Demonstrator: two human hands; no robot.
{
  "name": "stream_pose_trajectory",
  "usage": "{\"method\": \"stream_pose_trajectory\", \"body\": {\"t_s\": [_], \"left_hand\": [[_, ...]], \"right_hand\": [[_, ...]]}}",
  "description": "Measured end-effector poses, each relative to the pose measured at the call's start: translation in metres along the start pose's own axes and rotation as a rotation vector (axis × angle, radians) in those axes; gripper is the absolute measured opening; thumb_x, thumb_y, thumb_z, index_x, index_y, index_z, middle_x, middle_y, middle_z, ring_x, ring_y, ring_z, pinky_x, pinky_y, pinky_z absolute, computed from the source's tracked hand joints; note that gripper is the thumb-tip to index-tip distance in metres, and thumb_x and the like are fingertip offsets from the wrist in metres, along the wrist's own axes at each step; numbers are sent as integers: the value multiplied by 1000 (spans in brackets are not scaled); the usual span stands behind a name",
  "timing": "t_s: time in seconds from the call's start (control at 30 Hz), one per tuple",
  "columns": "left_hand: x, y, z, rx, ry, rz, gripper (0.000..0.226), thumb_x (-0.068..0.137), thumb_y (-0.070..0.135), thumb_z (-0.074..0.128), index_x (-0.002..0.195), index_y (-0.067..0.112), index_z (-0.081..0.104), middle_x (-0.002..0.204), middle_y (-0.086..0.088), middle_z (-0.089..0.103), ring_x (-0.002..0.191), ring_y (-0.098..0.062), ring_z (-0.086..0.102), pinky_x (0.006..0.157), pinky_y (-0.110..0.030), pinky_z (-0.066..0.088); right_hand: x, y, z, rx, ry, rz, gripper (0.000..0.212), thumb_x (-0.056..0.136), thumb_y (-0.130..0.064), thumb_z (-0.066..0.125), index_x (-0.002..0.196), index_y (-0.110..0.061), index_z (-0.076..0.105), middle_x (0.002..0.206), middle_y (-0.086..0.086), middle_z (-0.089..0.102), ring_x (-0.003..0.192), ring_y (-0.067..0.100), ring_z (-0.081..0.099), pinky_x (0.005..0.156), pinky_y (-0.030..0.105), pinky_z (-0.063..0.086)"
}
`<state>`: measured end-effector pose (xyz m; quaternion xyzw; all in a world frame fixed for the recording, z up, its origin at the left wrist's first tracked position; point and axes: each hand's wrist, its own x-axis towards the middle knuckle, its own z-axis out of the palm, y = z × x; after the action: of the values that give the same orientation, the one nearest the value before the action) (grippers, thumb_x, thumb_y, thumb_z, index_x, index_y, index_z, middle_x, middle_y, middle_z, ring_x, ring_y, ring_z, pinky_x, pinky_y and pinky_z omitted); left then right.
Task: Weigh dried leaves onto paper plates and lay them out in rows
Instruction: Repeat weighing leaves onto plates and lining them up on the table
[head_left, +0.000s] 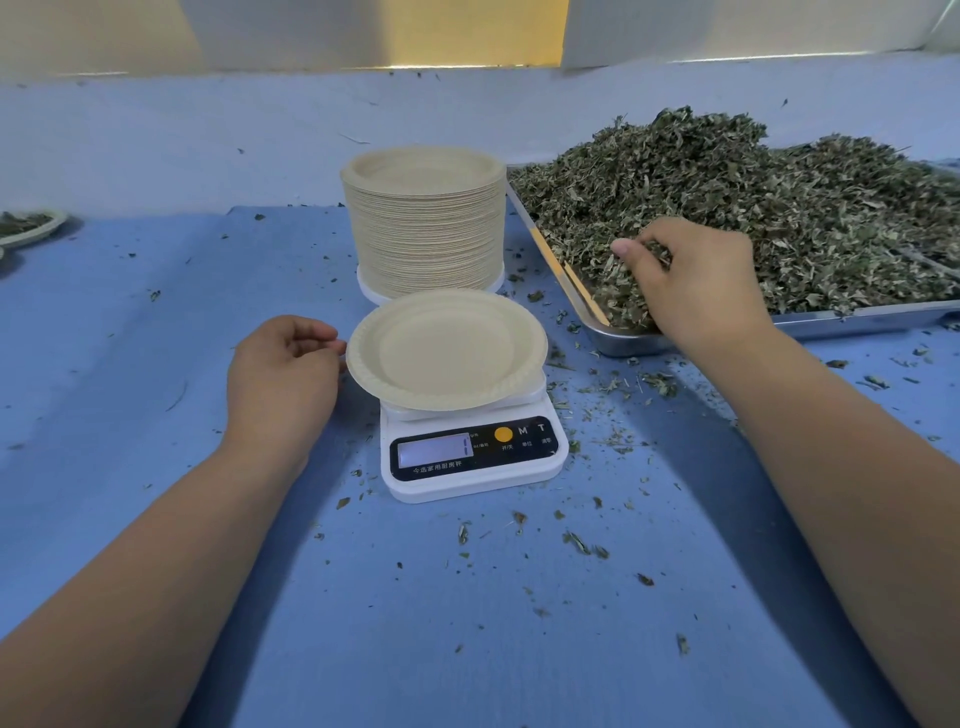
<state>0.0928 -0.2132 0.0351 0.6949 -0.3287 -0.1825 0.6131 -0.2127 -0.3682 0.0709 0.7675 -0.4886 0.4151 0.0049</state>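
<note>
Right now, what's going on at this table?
A person is portioning dried leaves. Their right grip pinches up a bunch from the heap in the steel tray. Their left grip touches the rim of an empty paper plate on the kitchen scale. A tall plate stack stands behind; a filled plate lies far left.
</note>
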Motion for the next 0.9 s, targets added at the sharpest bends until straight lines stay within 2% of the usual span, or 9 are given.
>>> {"method": "stream_pose_trajectory", "body": {"t_s": [0.13, 0.23, 0.33, 0.5, 0.57, 0.63, 0.73, 0.8, 0.9], "left_hand": [[-1, 1, 0, 8, -10, -3, 22, 88, -2, 56, 95, 16, 68, 86, 0, 75, 65, -1, 68, 78, -31, 57], [-1, 1, 0, 0, -23, -17, 21, 86, 2, 58, 93, 19, 69, 85, 0, 75, 71, -9, 69, 84, -38, 60], [-3, 3, 0, 3, -42, -22, 19, 84, 6, 60, 92, 21, 69, 85, 0, 75, 77, -15, 69, 90, -45, 60], [-5, 6, -1, 4, -67, -23, 22, 72, 20, 59, 91, 24, 69, 82, 3, 75, 83, -21, 71, 89, -49, 60], [-3, 5, -1, 15, -66, -17, 17, 78, 16, 61, 89, 26, 69, 80, 6, 74, 83, -21, 72, 89, -49, 60], [-2, 3, 0, 22, -60, -16, 17, 83, 12, 61, 89, 27, 69, 81, 6, 74, 85, -23, 72, 90, -50, 59], [1, 1, 0, 34, -53, -15, 18, 85, 11, 61, 89, 26, 68, 85, 3, 74, 88, -25, 72, 89, -50, 60], [1, 1, 0, 35, -51, -15, 19, 84, 10, 60, 89, 26, 68, 83, 4, 74, 88, -25, 72, 87, -48, 60], [3, 0, 1, 32, -50, -18, 21, 84, 7, 59, 89, 25, 68, 81, 5, 73, 87, -24, 72, 81, -42, 60]], "right_hand": [[0, 0, 0, -45, -19, 0, 40, 102, -50, 53, 96, -12, 66, 53, 3, 49, 42, 18, 44, 46, 23, 28], [4, 0, 0, -30, 17, 7, 41, 102, -49, 53, 91, -11, 64, 53, 0, 47, 42, 15, 42, 45, 23, 27], [6, -3, 4, -94, -66, -1, 45, 102, -48, 53, 88, -7, 63, 54, 4, 48, 45, 19, 44, 46, 25, 30], [28, -13, -4, -87, -36, 7, 41, 102, -49, 52, 91, -12, 65, 59, 2, 54, 47, 17, 49, 49, 23, 35], [42, -20, -10, -102, -17, -7, 39, 102, -50, 52, 89, -15, 66, 62, 1, 57, 50, 15, 50, 53, 25, 37], [56, -31, -16, -109, 16, -40, 40, 102, -50, 52, 87, -16, 65, 69, 2, 61, 58, 17, 53, 63, 30, 43], [70, -57, -21, -76, 80, -116, 42, 102, -49, 52, 83, -14, 64, 77, 4, 62, 70, 20, 51, 67, 29, 30], [70, -81, -20, -20, 98, -166, 40, 101, -48, 53, 78, -17, 59, 72, 1, 58, 64, 18, 46, 65, 28, 23], [53, -117, -10, 74, 66, -221, 42, 101, -49, 55, 77, -14, 63, 64, -2, 53, 53, 10, 42, 62, 29, 24]]}}
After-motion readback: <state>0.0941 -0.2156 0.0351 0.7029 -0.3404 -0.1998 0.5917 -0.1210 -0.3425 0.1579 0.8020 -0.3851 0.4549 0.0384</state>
